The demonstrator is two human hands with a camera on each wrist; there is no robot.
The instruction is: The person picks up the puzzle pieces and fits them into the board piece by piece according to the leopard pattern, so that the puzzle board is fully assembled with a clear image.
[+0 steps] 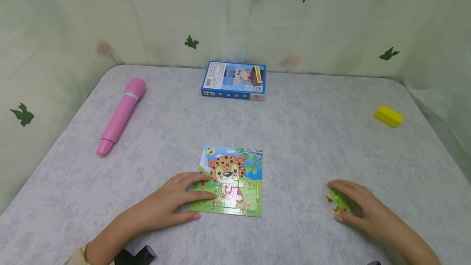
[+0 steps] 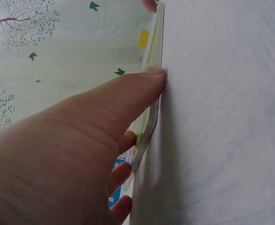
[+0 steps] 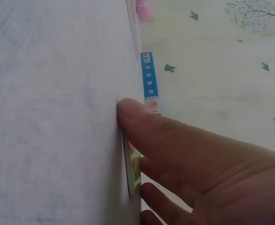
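Observation:
A square jigsaw puzzle (image 1: 254, 199) with a cartoon leopard lies on the table in front. My left hand (image 1: 174, 199) reaches over its left side, the fingers extended onto the picture and the thumb at its near left corner. In the left wrist view the thumb lies along the puzzle's edge (image 2: 151, 119). To the right, my right hand (image 1: 358, 205) holds a green puzzle piece (image 1: 337, 201) with red flowers between thumb and fingers. The right wrist view shows this piece (image 3: 133, 171) close to the tabletop, partly hidden behind the thumb.
A blue printed box (image 1: 233, 80) lies at the table's back edge. On the left is a pink stick-shaped object (image 1: 121, 115) with a wider head. A yellow block (image 1: 388, 116) sits at the far right. A pale curtain with green birds (image 1: 254, 15) surrounds the grey table (image 1: 305, 134).

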